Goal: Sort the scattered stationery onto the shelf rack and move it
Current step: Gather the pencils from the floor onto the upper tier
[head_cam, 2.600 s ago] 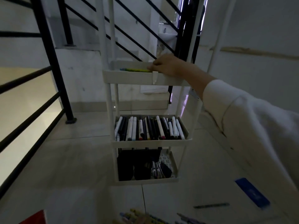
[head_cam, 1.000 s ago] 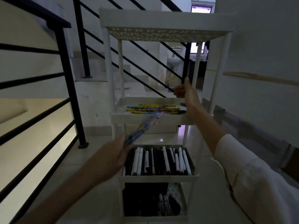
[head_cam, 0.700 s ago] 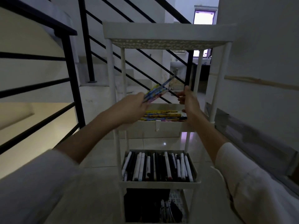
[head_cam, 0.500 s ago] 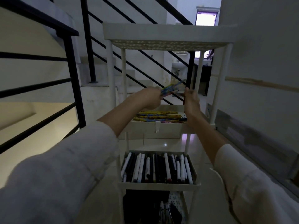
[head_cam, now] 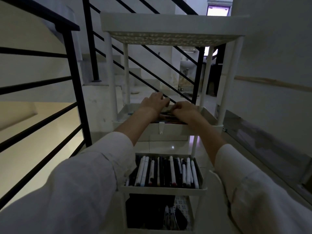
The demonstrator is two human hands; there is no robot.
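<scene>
On the second tier of the white shelf rack (head_cam: 177, 130), both my hands meet over a bed of coloured pencils (head_cam: 170, 119). My left hand (head_cam: 154, 103) arches over the far part of the tray, fingers bent downward. My right hand (head_cam: 184, 110) lies just beside it, fingers curled onto the pile. Whether either hand pinches a pencil or merely presses on the heap I cannot tell, because the fingertips are hidden and the light is dim.

The step in hand, as I judge it, is settling pencils flat among the others. To do it well I should lower them level and release only once they rest on the pile. I should then sweep my fingers along the shafts so none rides up on the tray rim.

The pencils that show lie with their long axis left to right, parallel to the front rim. Which end bears the points I cannot make out.

One tier below, markers (head_cam: 168, 173) lie front to back. Dark items (head_cam: 150, 210) fill the bottom tier, and a black railing (head_cam: 76, 92) stands to the left.
</scene>
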